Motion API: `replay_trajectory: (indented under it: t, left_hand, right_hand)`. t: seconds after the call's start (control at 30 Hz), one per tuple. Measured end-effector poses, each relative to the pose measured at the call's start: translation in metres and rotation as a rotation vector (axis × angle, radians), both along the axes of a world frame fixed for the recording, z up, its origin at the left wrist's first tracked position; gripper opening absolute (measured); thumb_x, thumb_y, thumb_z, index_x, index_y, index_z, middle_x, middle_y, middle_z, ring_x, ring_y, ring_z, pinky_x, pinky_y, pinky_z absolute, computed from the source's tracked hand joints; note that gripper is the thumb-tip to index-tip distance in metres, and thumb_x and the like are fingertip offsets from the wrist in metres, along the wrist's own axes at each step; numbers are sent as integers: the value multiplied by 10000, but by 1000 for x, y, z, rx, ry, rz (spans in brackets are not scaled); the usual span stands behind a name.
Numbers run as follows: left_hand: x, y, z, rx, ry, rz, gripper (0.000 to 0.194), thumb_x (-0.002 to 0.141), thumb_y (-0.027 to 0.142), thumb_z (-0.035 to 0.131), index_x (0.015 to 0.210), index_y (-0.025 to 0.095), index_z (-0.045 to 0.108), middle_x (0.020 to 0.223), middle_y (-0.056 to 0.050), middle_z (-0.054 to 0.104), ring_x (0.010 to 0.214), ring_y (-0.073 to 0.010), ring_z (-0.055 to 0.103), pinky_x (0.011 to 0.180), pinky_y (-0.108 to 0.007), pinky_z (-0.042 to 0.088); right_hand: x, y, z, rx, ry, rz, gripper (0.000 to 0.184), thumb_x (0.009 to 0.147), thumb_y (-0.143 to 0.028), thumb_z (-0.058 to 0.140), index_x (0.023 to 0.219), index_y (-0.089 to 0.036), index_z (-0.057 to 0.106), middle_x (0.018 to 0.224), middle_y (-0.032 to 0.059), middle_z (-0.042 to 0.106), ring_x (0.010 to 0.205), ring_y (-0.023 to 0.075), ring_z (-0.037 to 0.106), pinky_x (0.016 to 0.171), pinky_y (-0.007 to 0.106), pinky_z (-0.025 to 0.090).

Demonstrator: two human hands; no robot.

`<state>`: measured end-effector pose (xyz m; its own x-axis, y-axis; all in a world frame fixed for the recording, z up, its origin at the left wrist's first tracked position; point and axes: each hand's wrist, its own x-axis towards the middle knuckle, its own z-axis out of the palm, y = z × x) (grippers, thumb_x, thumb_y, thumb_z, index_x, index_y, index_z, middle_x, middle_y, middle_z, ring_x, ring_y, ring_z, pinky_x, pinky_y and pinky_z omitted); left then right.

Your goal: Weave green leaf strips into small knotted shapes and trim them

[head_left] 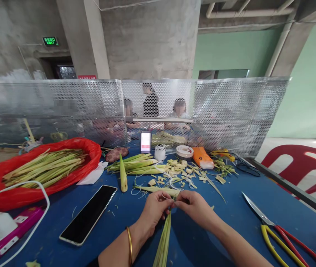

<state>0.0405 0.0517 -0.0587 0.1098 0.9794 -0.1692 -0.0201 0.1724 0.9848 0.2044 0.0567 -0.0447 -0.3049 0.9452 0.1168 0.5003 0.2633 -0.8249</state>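
My left hand [154, 212] and my right hand [194, 207] meet over the blue table [230, 222], both pinched on the top end of a bundle of green leaf strips [163, 241] that runs back toward me. A thin white thread [165, 195] loops at the fingertips. A gold bangle circles my left wrist. Just beyond the hands lie a folded leaf piece [158, 189] and scattered leaf cuttings [180, 171].
A red bag of long leaf strips [43, 167] lies at left, with a phone [89, 214] and a pink power strip [10, 231] nearer me. Scissors [275, 228] rest at right. A thread spool [160, 152], tape roll [184, 152], orange tool [201, 157] and perforated metal screen [230, 111] stand behind; people sit beyond.
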Motion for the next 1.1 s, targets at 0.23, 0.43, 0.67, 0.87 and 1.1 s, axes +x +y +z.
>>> replay_trajectory:
  t: [0.23, 0.43, 0.67, 0.87, 1.1]
  left_hand:
    - [0, -2, 2, 0, 48, -14, 188, 587, 260, 719, 693, 155, 604, 514, 42, 535, 483, -89, 470, 408, -191, 291]
    - [-4, -1, 14, -48, 47, -40, 225, 550, 269, 733, 698, 149, 613, 574, 22, 590, 504, -88, 496, 430, -193, 302]
    - [-8, -1, 18, -54, 110, -131, 225, 559, 268, 719, 717, 151, 609, 578, 21, 603, 529, -99, 530, 451, -191, 315]
    - [-8, 3, 14, 107, 284, -134, 89, 604, 190, 642, 686, 160, 633, 564, 31, 596, 545, -109, 523, 508, -210, 357]
    - [-11, 1, 17, 434, 634, -192, 162, 653, 116, 562, 707, 180, 700, 677, 5, 687, 655, -151, 594, 614, -241, 392]
  right_hand:
    - [3, -3, 0, -83, -56, 102, 125, 700, -212, 568, 577, -204, 544, 512, -56, 423, 524, 118, 379, 500, 252, 256]
    - [14, 6, -2, -119, 38, 77, 128, 746, -274, 562, 671, -196, 631, 598, -19, 568, 531, 134, 502, 526, 260, 371]
    - [0, 6, -8, -132, 251, 95, 300, 702, -190, 515, 979, -193, 631, 900, 30, 686, 631, 137, 603, 603, 270, 501]
    - [-6, 5, -16, -147, 257, 153, 261, 654, -100, 513, 860, -195, 643, 723, -2, 671, 634, 151, 635, 580, 253, 504]
    - [-3, 7, -22, -121, 195, 102, 228, 653, -45, 509, 783, -197, 618, 685, -23, 643, 536, 121, 612, 543, 230, 477]
